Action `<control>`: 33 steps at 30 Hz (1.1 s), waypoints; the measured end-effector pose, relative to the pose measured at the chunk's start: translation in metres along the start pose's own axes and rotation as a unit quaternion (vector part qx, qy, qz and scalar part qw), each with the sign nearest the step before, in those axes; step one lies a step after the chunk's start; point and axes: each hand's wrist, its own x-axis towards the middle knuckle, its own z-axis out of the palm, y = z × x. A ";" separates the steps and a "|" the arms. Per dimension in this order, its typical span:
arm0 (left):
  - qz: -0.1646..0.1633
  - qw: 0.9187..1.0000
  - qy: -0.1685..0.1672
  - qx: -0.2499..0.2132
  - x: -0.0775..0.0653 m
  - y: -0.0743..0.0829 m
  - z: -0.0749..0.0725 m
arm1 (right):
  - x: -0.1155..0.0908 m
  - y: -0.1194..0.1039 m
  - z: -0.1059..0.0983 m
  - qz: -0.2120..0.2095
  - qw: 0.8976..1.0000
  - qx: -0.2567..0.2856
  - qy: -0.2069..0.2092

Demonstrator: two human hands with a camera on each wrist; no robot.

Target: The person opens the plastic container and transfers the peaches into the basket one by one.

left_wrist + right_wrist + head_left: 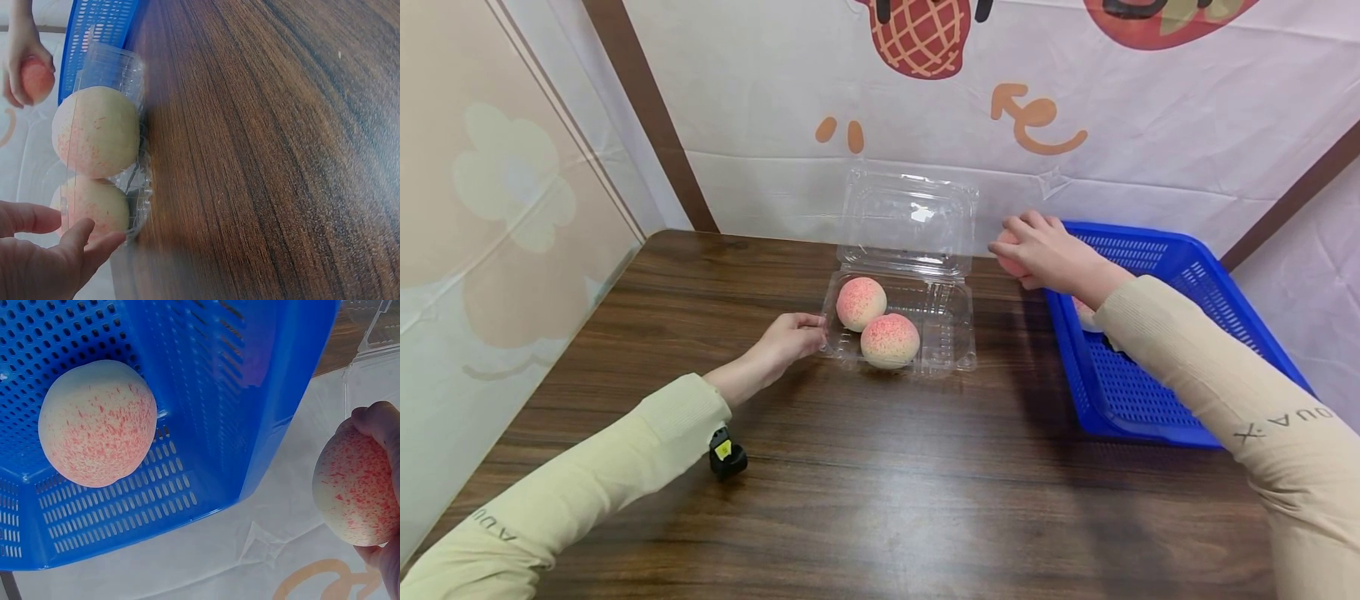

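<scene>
My right hand [1048, 254] grips a pink-speckled peach [355, 487] in the air, left of the blue basket's far corner. My left hand [786, 342] is at the left edge of a clear plastic clamshell box [947, 325], its thumb and fingers pinching the side wall. The lid [910, 217] stands raised at the back. Inside the box's left half lie two peaches, one farther back [861, 304] and one nearer the front [890, 341], touching each other. Another peach [98, 424] lies in the blue basket [1150, 429], partly hidden by my right arm in the head view.
A dark wood-grain table [880, 500] carries the box and the basket. Close behind them hangs a pale printed cloth [760, 108], with another cloth panel [512, 250] at the left. Each forearm wears a long cream sleeve; a black wrist device [726, 457] hangs under the left one.
</scene>
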 end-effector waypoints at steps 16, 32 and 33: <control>0.008 1.000 0.007 0.007 0.001 -0.002 0.002 | -0.008 0.007 0.000 0.012 1.000 0.014 0.015; 0.015 1.000 0.010 0.005 0.000 -0.001 0.002 | -0.018 0.013 0.001 0.025 1.000 0.006 0.011; 0.014 1.000 0.009 0.005 0.000 -0.001 0.002 | -0.018 0.013 0.000 0.027 1.000 0.006 0.010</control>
